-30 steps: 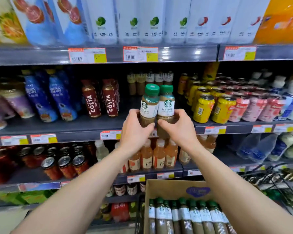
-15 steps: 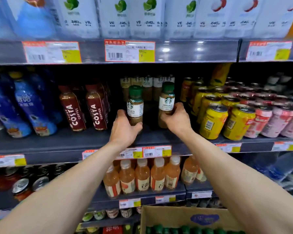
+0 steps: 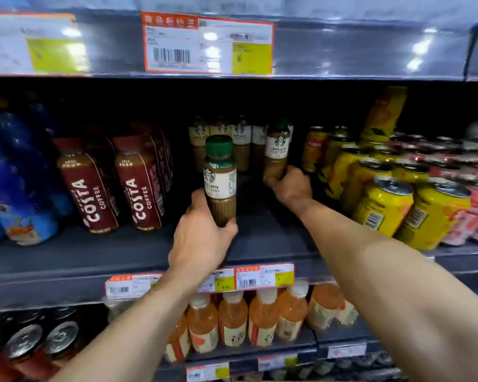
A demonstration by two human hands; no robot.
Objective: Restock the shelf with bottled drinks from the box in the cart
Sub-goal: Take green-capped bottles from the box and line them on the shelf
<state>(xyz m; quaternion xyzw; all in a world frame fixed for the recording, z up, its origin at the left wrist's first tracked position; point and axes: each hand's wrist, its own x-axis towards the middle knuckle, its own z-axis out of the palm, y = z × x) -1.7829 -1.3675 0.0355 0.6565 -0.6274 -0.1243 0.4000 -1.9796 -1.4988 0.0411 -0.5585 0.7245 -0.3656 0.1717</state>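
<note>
left hand (image 3: pixel 202 244) grips a latte bottle (image 3: pixel 220 175) upright above the shelf (image 3: pixel 94 260) front; right hand (image 3: pixel 290 186) grips a second bottle (image 3: pixel 278 150) farther back, perhaps set down. risk: the right forearm knocks the yellow cans (image 3: pixel 381 205).

cam: 1 head view, wide-angle | faces fwd at mid shelf (image 3: pixel 66 255), close | upper shelf edge (image 3: pixel 342 48) across frame top
</note>
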